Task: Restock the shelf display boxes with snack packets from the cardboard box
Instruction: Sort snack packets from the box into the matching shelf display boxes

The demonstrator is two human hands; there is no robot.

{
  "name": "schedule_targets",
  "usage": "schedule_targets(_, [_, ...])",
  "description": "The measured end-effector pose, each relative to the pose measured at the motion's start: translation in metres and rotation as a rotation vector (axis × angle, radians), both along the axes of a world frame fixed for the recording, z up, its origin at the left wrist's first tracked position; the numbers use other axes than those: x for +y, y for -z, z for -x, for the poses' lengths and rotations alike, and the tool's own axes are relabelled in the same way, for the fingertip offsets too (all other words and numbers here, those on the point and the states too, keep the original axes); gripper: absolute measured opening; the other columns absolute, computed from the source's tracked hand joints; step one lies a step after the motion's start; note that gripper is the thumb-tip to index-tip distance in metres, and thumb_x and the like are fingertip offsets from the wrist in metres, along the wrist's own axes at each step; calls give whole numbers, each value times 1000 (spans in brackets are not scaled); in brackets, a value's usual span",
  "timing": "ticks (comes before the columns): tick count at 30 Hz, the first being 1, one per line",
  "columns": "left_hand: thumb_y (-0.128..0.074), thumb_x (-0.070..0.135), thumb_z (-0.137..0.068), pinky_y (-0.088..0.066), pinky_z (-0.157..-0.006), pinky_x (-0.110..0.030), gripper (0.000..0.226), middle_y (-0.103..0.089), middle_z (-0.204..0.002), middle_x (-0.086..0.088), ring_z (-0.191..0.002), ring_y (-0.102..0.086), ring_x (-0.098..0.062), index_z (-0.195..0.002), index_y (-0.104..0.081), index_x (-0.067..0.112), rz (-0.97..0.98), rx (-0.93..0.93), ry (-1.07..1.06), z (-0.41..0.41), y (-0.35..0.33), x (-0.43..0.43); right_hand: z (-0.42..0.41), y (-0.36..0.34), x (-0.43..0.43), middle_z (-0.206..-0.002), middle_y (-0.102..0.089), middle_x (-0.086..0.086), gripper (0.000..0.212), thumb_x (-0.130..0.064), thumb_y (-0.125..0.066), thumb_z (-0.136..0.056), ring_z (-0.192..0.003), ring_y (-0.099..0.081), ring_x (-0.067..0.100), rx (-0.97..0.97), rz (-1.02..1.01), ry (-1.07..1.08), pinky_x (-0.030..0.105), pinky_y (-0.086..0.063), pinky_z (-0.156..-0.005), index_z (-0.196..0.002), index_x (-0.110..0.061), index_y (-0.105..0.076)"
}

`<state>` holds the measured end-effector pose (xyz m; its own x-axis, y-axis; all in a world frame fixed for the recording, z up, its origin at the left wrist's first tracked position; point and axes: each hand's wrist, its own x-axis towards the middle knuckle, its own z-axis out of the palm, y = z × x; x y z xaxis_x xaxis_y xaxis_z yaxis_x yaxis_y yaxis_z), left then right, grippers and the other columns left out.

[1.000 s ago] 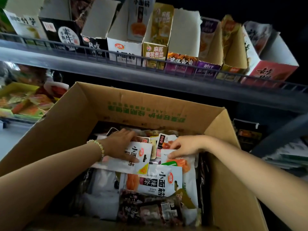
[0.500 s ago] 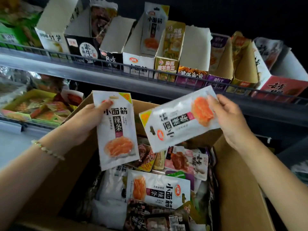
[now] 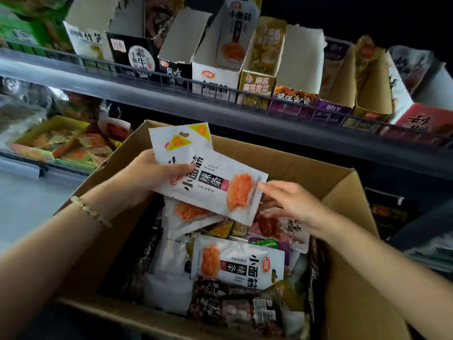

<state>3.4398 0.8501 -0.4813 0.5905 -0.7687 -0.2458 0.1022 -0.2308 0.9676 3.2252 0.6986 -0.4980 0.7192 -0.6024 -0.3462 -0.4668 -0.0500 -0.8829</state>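
The two white foil snack packets with an orange food picture and black lettering, which half a second ago I held apart, one in each hand, are now stacked together: the front packet [image 3: 210, 185] lies slantwise over the rear packet [image 3: 176, 141], whose yellow-cornered top sticks up behind it. My left hand [image 3: 149, 173] grips both, thumb across the front face and fingers behind, above the open brown cardboard box [image 3: 282, 155]. My right hand [image 3: 291, 202] has let go of its packet; its fingers are loosely stretched out, the index tip touching the front packet's right edge, holding nothing. A pale bead bracelet [image 3: 90, 211] sits on my left wrist. Below my hands the box is full of mixed packets, with another white packet of the same kind [image 3: 242, 266] lying flat on top. Beyond the box a grey wire-fronted shelf [image 3: 147, 72] carries a row of torn-open display boxes; the white display box of the same brand [image 3: 215, 79] has one packet [image 3: 236, 33] standing upright in it. Lower left, a yellow tray [image 3: 49, 133] holds orange sachets.
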Motion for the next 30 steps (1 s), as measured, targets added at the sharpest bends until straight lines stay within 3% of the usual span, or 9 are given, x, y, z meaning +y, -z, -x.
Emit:
schedule_targets(4, [-77,8,-75,-57,-54,-19,18,-75,-78,0,-63,-71,-10,-89,-68,10,-131,-166,24,-14,9,2,30,10,-12,-83,-72,-7,34,-41,-70,-77,-70,-64,-1,392,122,-497,19,-51,-66,-97,-15,-69])
schedule_targets(9, [-72,5,-80,-55,-53,-18,12,-75,-79,-1,-62,-71,-9,-91,-66,9,-173,-163,91,-17,22,-3,33,33,-11,-65,-57,-9,27,-19,-83,-73,-48,-49,-2,501,224,-612,16,-38,-50,-89,-20,-60])
schedule_targets(12, [-68,6,-84,-56,-60,-23,8,-75,-74,4,-64,-71,-9,-91,-67,9,-182,-120,110,-20,27,-5,31,40,-8,-66,-53,-9,27,-23,-81,-75,-56,-47,4,647,387,-751,21,-37,-53,-73,-29,-55])
schedule_targets(14, [-64,4,-87,-58,-59,-23,6,-74,-73,3,-63,-70,-9,-89,-66,9,-187,-132,126,-22,28,-6,29,34,-11,-71,-56,-10,27,-25,-77,-79,-66,-53,11,557,489,-692,28,-43,-62,-69,-33,-54])
schedule_targets(17, [-61,3,-90,-59,-59,-23,7,-73,-83,-5,-61,-70,-10,-86,-63,9,-141,-188,116,-22,24,-3,23,10,-22,-79,-69,-5,14,-21,-73,-82,-80,-66,19,82,507,-360,40,-54,-76,-75,-30,-65])
schedule_targets(20, [-65,11,-89,-60,-61,-26,6,-75,-81,-6,-67,-72,-15,-90,-66,6,-50,-242,87,-15,16,-5,14,-31,-23,-78,-74,-9,7,-26,-70,-73,-77,-67,4,-268,355,-227,20,-54,-73,-79,-24,-72])
schedule_targets(24, [-71,20,-84,-61,-63,-30,15,-76,-80,-6,-71,-73,-21,-87,-70,5,30,-248,141,13,4,-15,-12,-47,-17,-79,-74,-6,5,-25,-75,-72,-75,-67,6,-289,421,-291,19,-52,-71,-77,-26,-74])
schedule_targets(27, [-71,25,-84,-60,-64,-32,21,-76,-79,-6,-71,-73,-20,-83,-71,4,70,-303,166,30,2,-22,-33,-32,-13,-91,-67,-6,13,-16,-77,-76,-87,-62,6,-295,548,-270,19,-49,-81,-78,-28,-72])
schedule_targets(30, [-69,28,-85,-60,-69,-38,27,-76,-80,-7,-72,-73,-22,-85,-70,2,63,-287,112,30,7,-23,-42,-18,-10,-106,-54,-15,11,-22,-77,-78,-103,-51,-1,-282,624,-223,13,-43,-89,-77,-30,-70])
